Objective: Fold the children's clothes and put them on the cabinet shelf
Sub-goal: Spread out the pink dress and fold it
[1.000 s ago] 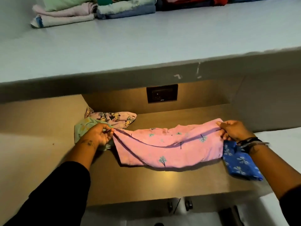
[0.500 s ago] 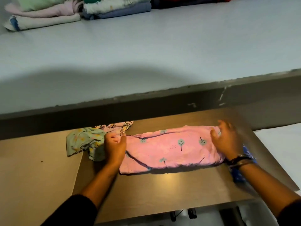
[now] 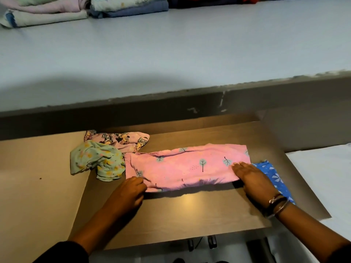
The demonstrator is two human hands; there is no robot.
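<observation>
Both hands have come down to the near edge of the long pink tree-printed cotton garment (image 3: 190, 166), whose ends they gripped half a second ago. It now lies as a flat lengthwise band on the brown wooden surface (image 3: 180, 215). The left hand (image 3: 129, 192) curls its fingers onto the near left corner and seems to pinch the hem. The right hand (image 3: 250, 177) lies flat with straight fingers, pressing the right end down.

Several things could spoil the fold from here. A rumpled ridge runs along the garment's far edge, beyond both hands; folding crosswise without smoothing it would probably trap the crease. The bright blue flower-printed cloth (image 3: 273, 177) lies beneath the right wrist and touches the pink garment's end, so lifting that end may drag it into the fold. The crumpled mint-green flowered garment (image 3: 96, 162) sits just beyond the left hand, touching the pink band, and a sweep of that hand could catch it.

The pale grey cabinet shelf (image 3: 171, 54) lies well beyond both hands, with folded stacks of clothes (image 3: 47, 14) at its far side. Carried there by one edge, a loosely folded bundle would likely fall open.
</observation>
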